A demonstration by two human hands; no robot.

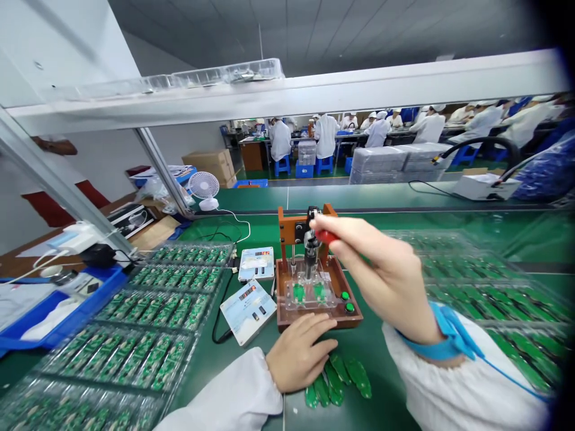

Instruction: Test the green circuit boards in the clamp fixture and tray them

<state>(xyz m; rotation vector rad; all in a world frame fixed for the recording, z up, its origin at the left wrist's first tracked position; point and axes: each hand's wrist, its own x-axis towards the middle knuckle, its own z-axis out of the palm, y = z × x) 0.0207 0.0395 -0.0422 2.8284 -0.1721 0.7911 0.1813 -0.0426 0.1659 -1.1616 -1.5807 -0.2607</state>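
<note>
The right hand (381, 269) is closed around the red handle (326, 236) of the brown-framed press fixture (281, 287), which sits mid-desk. The left hand (302, 352) lies flat-fingered at its near edge, beside green oval circuit boards (336, 380). 2 white digital meter boxes (248, 310) stand left.

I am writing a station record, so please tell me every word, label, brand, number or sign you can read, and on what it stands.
No text reads surely.
Upper display box: red digits, too blurred.
Lower display box: red digits, too blurred.
Markings on both: too small.
Black-and-white box: any print too small.
</note>
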